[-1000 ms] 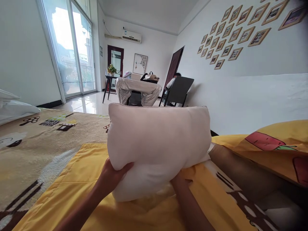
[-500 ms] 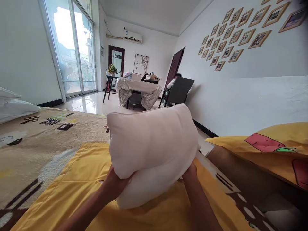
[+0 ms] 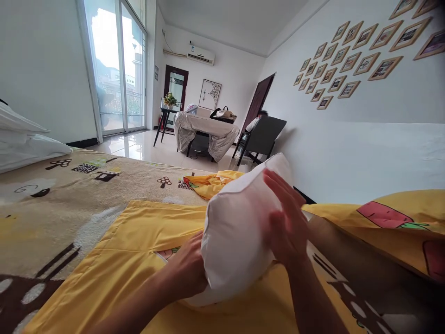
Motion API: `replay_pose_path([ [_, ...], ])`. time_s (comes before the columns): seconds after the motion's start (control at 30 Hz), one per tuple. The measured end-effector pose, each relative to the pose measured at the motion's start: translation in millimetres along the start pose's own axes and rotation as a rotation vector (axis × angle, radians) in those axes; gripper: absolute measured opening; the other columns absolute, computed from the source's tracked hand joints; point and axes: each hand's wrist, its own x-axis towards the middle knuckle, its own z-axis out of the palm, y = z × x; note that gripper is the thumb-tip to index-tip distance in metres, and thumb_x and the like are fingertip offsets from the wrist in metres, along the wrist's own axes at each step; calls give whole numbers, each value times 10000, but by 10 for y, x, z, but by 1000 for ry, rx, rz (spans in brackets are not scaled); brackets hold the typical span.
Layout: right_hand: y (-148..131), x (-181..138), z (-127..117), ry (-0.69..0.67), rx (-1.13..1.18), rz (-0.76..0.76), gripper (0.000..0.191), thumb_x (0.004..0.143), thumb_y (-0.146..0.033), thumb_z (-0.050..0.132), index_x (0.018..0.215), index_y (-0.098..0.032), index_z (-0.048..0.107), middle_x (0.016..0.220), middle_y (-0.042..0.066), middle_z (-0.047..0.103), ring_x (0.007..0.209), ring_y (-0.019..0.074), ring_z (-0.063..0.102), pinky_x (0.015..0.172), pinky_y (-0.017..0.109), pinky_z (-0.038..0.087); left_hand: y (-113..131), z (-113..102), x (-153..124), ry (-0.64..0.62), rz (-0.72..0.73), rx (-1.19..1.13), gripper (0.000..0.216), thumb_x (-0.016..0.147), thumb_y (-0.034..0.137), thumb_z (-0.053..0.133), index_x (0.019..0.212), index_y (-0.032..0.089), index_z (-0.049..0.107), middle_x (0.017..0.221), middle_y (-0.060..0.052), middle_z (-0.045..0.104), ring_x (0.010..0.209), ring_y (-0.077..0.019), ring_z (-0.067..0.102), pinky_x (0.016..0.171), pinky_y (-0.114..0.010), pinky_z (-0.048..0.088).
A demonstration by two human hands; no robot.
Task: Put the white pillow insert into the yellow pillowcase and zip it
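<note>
A plump white pillow [image 3: 236,232] stands on end on the yellow cartoon-print pillowcase [image 3: 146,241] spread over the bed. My left hand [image 3: 189,271] grips the pillow's lower left edge. My right hand [image 3: 287,225] lies flat against the pillow's right side, fingers straight and pointing up; it looks blurred by motion. Both forearms reach in from the bottom of the view.
A beige patterned blanket [image 3: 69,185] covers the bed at left, with white bedding [image 3: 24,148] at the far left edge. More yellow printed fabric [image 3: 392,213] lies at right. Beyond are a covered table [image 3: 205,132], a dark chair [image 3: 260,137] and glass doors [image 3: 118,74].
The pillow has been turned from broadside to end-on and shifted right. My right hand left its bottom corner and now presses flat on its right side. My view panned slightly left.
</note>
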Motion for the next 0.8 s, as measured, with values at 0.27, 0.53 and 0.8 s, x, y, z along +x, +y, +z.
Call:
replay_pose_path([
  [0.27, -15, 559, 423, -616, -6, -78, 460, 1005, -419, 251, 793, -185, 584, 849, 47, 675, 829, 174, 588, 853, 340, 323, -581, 9, -150, 22, -300, -222, 105, 639, 243, 611, 701, 160, 598, 776, -53, 671, 688, -168, 580, 646, -255, 479],
  [0.53, -152, -132, 703, -610, -145, -266, 501, 958, -527, 305, 941, -131, 611, 801, 87, 637, 778, 221, 525, 808, 378, 322, -1188, 69, -415, 43, -544, -252, 190, 674, 318, 551, 758, 147, 551, 747, -49, 615, 662, -167, 538, 618, -274, 442],
  [0.8, -278, -958, 514, -622, -417, -508, 462, 919, -351, 448, 1304, -112, 539, 1131, 128, 659, 1083, 254, 511, 911, 396, 296, -1210, 81, -481, -81, -586, -304, 154, 679, 276, 572, 744, 140, 600, 759, -25, 624, 702, -149, 516, 692, -240, 428],
])
